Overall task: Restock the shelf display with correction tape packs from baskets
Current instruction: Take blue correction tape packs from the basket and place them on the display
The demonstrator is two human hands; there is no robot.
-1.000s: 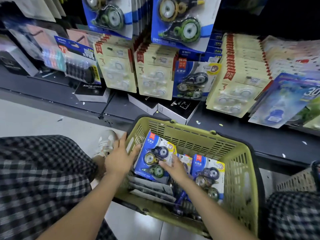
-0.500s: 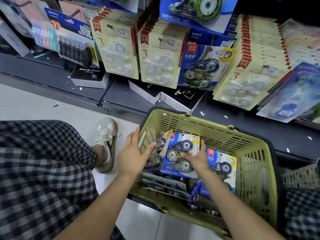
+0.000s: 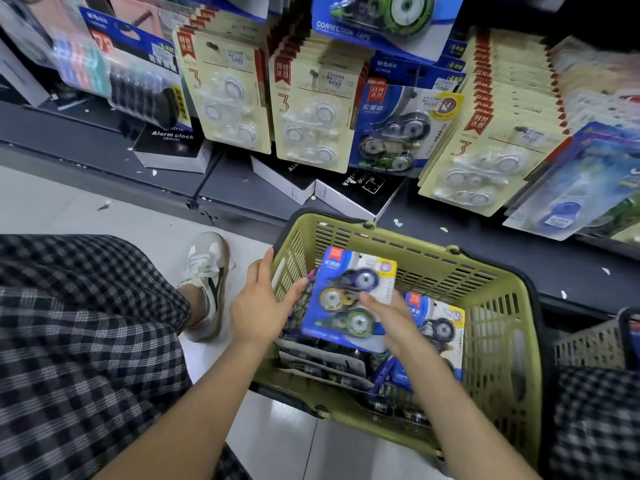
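At the far left we see our checked trousers and, past the knee, a white shoe on the pale floor tiles. Above them, on the dark bottom shelf, lies an alarm clock box.

Our left hand comes next, at the left wall of the green basket. Its fingers lie fairly straight along the basket's rim while the thumb presses the left edge of a blue correction tape pack. This pack is raised, tilted up out of the basket's contents, with three tape dispensers showing under its blister.

Our right hand is just beside it, fingers curled over the pack's right edge and lower front, so we hold the pack between both hands. More blue packs lie lower in the basket, to the right and beneath, some on their sides.

On the shelf behind the basket hang rows of cream-coloured packs, and between them a hook of matching blue packs. At the far right edge we glimpse part of a second, paler basket.
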